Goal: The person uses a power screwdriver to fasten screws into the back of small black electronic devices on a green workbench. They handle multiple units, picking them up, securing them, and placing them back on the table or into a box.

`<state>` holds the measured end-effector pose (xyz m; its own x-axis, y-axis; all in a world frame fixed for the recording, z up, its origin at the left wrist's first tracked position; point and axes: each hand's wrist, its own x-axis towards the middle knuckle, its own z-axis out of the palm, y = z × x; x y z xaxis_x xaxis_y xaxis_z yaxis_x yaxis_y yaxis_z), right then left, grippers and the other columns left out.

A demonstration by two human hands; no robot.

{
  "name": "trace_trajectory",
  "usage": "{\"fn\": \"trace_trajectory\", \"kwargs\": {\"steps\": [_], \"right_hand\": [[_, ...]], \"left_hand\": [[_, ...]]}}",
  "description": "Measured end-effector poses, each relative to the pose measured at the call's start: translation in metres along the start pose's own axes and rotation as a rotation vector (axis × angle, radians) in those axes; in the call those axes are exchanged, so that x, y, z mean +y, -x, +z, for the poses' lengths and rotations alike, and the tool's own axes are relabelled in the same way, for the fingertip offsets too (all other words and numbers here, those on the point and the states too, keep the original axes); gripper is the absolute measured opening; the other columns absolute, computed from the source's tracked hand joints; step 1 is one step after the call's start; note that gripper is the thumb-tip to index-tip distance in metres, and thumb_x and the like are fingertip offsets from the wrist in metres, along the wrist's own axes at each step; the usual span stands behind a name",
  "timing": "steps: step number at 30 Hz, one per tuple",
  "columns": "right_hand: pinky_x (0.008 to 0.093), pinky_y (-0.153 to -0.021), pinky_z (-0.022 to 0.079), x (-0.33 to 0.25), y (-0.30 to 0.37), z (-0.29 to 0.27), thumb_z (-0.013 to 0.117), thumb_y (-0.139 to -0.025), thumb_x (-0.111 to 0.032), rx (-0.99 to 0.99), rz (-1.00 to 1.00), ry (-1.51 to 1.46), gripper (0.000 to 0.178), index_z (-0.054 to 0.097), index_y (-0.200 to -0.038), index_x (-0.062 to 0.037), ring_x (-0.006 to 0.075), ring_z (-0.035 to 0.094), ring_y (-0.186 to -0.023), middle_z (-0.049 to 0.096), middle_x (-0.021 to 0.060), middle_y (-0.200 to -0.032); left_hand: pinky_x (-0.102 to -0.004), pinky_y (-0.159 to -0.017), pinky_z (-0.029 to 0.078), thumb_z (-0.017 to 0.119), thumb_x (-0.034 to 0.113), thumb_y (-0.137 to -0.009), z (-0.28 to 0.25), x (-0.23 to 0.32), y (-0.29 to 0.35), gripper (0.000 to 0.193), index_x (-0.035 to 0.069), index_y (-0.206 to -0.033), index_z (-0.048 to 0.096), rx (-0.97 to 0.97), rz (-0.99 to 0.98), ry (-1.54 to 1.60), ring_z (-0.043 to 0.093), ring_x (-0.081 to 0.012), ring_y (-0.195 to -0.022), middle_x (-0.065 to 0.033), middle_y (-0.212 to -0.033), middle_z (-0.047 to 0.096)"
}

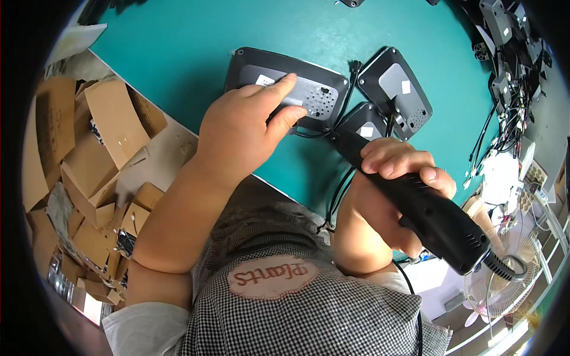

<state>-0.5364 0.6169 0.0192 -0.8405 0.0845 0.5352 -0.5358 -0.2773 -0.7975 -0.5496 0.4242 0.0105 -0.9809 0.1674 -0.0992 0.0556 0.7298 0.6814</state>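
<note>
Green surface (pixel 166 59) carries a black panel (pixel 309 85). Left grip (pixel 240 127) lies parted on it; right of it, right grip (pixel 382 203) clasps a tool (pixel 436 219).

Teal tabletop (pixel 172 59) plus a checked apron (pixel 255 329): you had quite the palette going
Your housing (pixel 314 89) was black, with a grey panel (pixel 304 89) peppered in dark dots at one end and a white label (pixel 265 80), and your power tool (pixel 424 204) was black too. Your apron ran tiny black-and-white checks, with a pinkish-beige patch (pixel 273 267) lettered in reddish brown. Your sleeve (pixel 145 329) was pale grey, and those boxes (pixel 116 121) you had were cardboard brown.
</note>
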Motion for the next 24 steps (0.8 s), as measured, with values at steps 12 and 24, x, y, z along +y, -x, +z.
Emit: {"fn": "trace_trajectory", "kwargs": {"steps": [12,24], "right_hand": [[0.0381,-0.052,0.051,0.005,0.005,0.014,0.068,-0.072,-0.06,-0.189,-0.071,0.08,0.08,0.041,-0.115,0.0014,0.0275,0.059,-0.062,0.057,0.0176,-0.081],[0.0395,-0.064,0.05,-0.046,-0.056,0.015,0.05,-0.077,-0.074,0.206,0.17,-0.442,0.082,0.048,-0.121,-0.0051,0.0241,0.059,-0.067,0.056,0.0113,-0.088]], "left_hand": [[-0.036,-0.055,0.046,0.07,0.027,-0.077,0.007,-0.003,0.001,0.038,0.009,-0.11,0.066,0.103,0.018,0.019,0.055,-0.0266,-0.06,-0.0097,-0.067,0.058],[-0.0366,-0.094,0.043,0.021,0.046,-0.1,-0.021,0.004,0.021,0.062,-0.003,-0.132,0.043,-0.346,-0.413,1.778,0.054,-0.026,-0.111,-0.0159,-0.125,0.055]]}}
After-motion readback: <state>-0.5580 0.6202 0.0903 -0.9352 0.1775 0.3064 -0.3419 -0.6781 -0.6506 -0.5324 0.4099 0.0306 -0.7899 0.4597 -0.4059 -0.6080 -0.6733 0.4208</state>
